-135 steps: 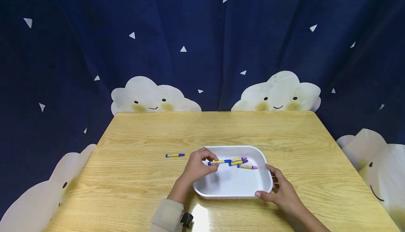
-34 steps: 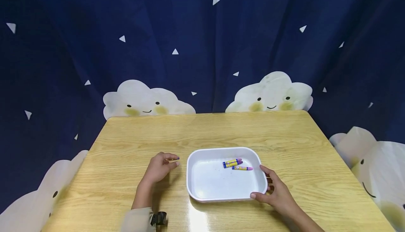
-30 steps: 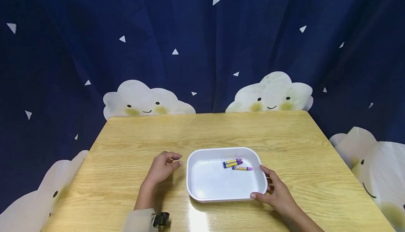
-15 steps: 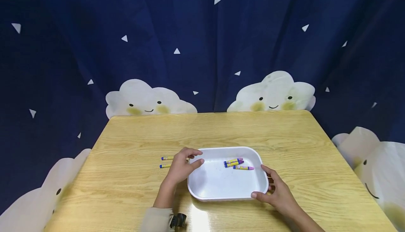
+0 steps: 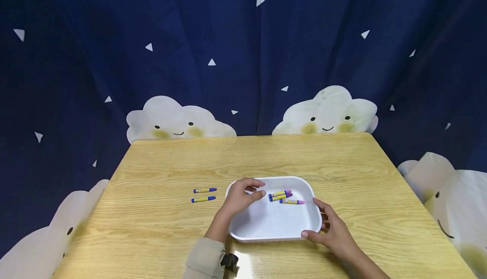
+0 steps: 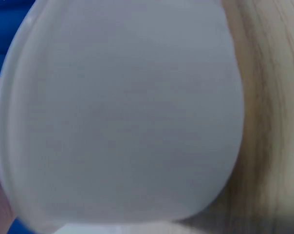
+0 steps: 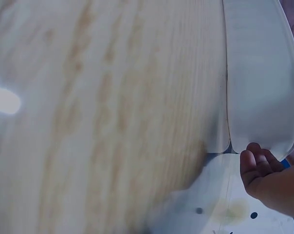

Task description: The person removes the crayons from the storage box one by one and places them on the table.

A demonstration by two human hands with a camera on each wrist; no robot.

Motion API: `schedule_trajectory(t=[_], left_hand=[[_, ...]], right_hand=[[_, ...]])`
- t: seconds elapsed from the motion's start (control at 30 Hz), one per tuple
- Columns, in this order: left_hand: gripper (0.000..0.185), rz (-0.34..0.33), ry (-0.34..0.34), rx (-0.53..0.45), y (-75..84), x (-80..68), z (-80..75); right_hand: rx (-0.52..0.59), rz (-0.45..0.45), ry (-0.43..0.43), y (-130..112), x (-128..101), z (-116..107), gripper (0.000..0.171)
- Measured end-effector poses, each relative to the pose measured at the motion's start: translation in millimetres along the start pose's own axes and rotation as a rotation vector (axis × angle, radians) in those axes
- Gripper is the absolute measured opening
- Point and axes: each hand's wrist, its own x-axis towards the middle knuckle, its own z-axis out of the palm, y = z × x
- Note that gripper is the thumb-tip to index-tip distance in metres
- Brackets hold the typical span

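Note:
A white tray (image 5: 262, 224) lies on the wooden table (image 5: 247, 156). Three crayons lie together in its far part: two with blue ends (image 5: 280, 195) and a pink one (image 5: 292, 201). My left hand (image 5: 255, 189) hovers over the tray's left end, fingers loosely curled and holding nothing, just left of those crayons. My right hand (image 5: 322, 225) grips the tray's near right corner, thumb on the front rim. In the left wrist view the blurred tray (image 6: 122, 117) fills the frame. The right wrist view shows the tray's edge (image 7: 261, 73) and my fingers (image 7: 256, 163).
Two blue-tipped crayons (image 5: 204, 190) (image 5: 203, 199) lie side by side on the table left of the tray. A dark blue curtain with cloud figures (image 5: 327, 112) hangs around the table's far and side edges.
My left hand carried a blue crayon out of the tray, laid it on the table beside the first one, then moved right, back over the tray. The right hand kept hold of the tray.

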Motion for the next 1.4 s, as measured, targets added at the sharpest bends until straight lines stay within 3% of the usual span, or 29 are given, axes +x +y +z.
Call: schedule_trajectory(t=[0.37, 0.47, 0.77, 0.93, 1.27, 1.4], left_hand=[[0.023, -0.049, -0.12, -0.125, 1.7, 16.1, 31.8], [0.025, -0.044, -0.132, -0.141, -5.0, 21.6, 44.6], [0.023, -0.061, -0.084, -0.111, -8.4, 29.7, 69.1], [0.02, -0.068, -0.05, -0.059, -9.0, 30.3, 80.6], [0.022, 0.006, -0.003, 0.297, -8.6, 25.6, 88.8], [0.014, 0.019, -0.006, 0.345, -10.6, 23.4, 87.2]], right_hand=[[-0.02, 0.023, -0.009, 1.8, 1.0, 2.6, 0.094], [-0.02, 0.019, -0.015, 1.5, 1.1, 2.6, 0.092], [-0.024, 0.012, -0.008, -1.2, 0.3, 1.2, 0.092], [-0.057, -0.001, 0.002, -1.0, 0.3, -1.5, 0.091], [-0.045, 0.002, 0.001, -2.0, 1.7, -1.6, 0.091], [-0.035, -0.001, 0.0, -2.0, 1.3, 1.2, 0.091]])
